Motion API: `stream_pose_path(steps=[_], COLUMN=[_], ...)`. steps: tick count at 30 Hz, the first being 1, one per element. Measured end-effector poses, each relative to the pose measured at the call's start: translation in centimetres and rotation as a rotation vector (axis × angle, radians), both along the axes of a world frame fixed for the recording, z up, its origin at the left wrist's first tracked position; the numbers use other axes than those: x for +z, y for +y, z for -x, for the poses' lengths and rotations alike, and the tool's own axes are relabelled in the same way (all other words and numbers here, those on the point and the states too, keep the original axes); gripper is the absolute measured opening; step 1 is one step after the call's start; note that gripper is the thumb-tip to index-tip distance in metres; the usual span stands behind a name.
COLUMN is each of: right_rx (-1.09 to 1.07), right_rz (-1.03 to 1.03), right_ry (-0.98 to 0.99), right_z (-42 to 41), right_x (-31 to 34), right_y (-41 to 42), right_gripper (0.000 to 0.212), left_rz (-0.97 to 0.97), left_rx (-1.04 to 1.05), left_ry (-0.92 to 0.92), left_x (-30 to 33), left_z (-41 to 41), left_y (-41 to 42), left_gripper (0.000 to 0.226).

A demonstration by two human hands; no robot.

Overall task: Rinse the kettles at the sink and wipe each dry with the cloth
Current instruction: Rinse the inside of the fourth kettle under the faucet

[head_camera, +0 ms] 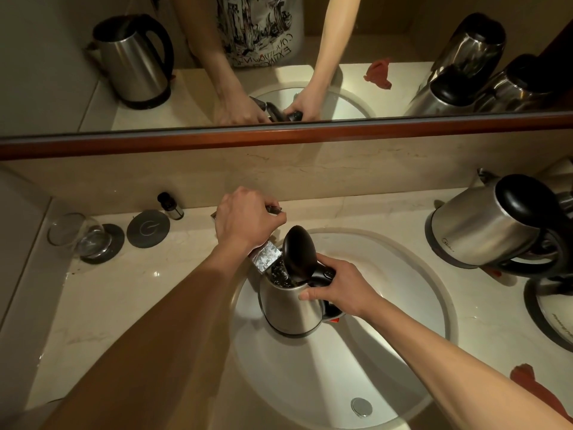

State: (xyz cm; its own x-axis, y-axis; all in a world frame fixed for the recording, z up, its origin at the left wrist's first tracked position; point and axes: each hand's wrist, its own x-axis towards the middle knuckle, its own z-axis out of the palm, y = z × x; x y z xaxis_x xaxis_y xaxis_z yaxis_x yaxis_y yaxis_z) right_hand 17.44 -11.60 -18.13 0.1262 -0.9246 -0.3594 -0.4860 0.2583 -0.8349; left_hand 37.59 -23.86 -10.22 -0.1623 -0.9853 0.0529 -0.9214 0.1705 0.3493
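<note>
At the bottom of the frame the two bare forearms reach up and inward over the white sink [403, 321], whose drain [361, 407] shows near the lower edge. To the lower right, the red cloth [533, 386] lies crumpled on the bench [130, 293], well apart from the hands.

In the middle of the frame the right hand [344, 288] is closed around the black handle of a steel kettle [290, 305], thumb lying along the upper body. The kettle stands upright over the basin, its black lid [299, 252] hinged open and tilted back. Water glints inside the mouth, just under the chrome spout of the tap [267, 258].

Just above, the left hand [245, 218] is curled over the tap's lever, fingers wrapped down around it; the lever itself is mostly hidden beneath the hand.

At the right edge a second kettle [486, 225] lies tipped on its side on the bench, with the base of a third kettle [555, 315] just below it, cut off by the frame.

On the left of the bench sit a clear glass [77, 235] on a dark coaster, a round grey disc [148, 228] beside it, and a small dark bottle [170, 205] near the wall.

Across the upper frame, a wood-edged mirror [46, 72] reflects the hands, the cloth and the kettles.
</note>
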Motion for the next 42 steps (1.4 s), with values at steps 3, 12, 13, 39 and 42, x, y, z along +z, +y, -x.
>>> stream_pose_path(steps=[3,12,13,39,42], right_rx=[0.003,0.009,0.008,-0.105,-0.059], right_rz=[0.001,0.005,0.006,0.009,0.012], right_ry=[0.0,0.009,0.009,-0.003,0.007], right_z=[0.0,0.0,0.0,-0.7,-0.8], right_x=[0.0,0.0,0.0,-0.3,0.1], right_y=[0.0,0.0,0.0,1.6,1.1], right_gripper=[0.082,0.082,0.082,0.073,0.076], left_rz=[-0.002,-0.002,-0.003,-0.017,-0.009], left_rx=[0.0,0.001,0.001,0.024,0.018], left_ry=[0.001,0.009,0.007,0.019,0.01], left_x=[0.1,0.3,0.3,-0.4,-0.3], left_z=[0.0,0.0,0.0,-0.1,-0.1], left_y=[0.0,0.1,0.1,-0.1,-0.2], left_gripper=[0.027,0.026,0.026,0.027,0.027])
